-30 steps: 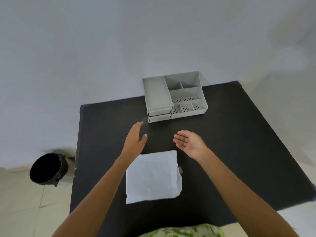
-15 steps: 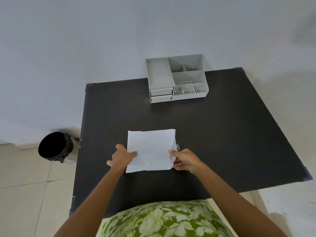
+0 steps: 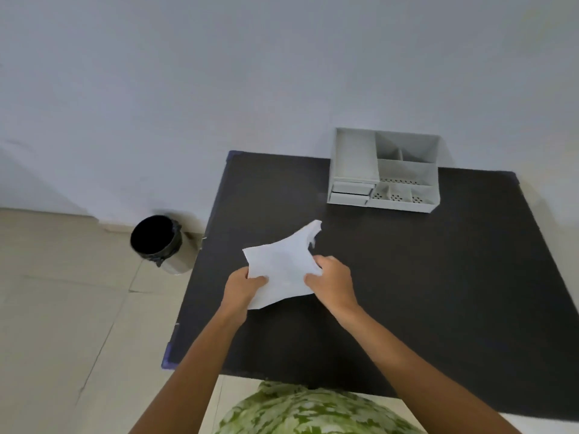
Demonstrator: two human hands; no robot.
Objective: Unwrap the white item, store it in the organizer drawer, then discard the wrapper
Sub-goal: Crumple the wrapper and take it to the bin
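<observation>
Both hands grip the white paper wrapper above the black table.

I see my left hand [image 3: 242, 288] pinching the near left edge of the wrapper [image 3: 282, 267], thumb on top and fingers curled underneath, while my right hand [image 3: 332, 281] clamps its right edge with the fingers closed over the sheet. The paper is lifted and crumpled between them, its far corner sticking up toward the organizer [image 3: 383, 170]. I cannot tell where the white item sits inside the paper. The organizer stands at the far side of the table [image 3: 438, 277], well apart from the hands, its two small drawers [image 3: 351, 193] pushed in at its front left. A black-lined bin [image 3: 159, 242] stands on the floor just beside the table's left edge.
</observation>
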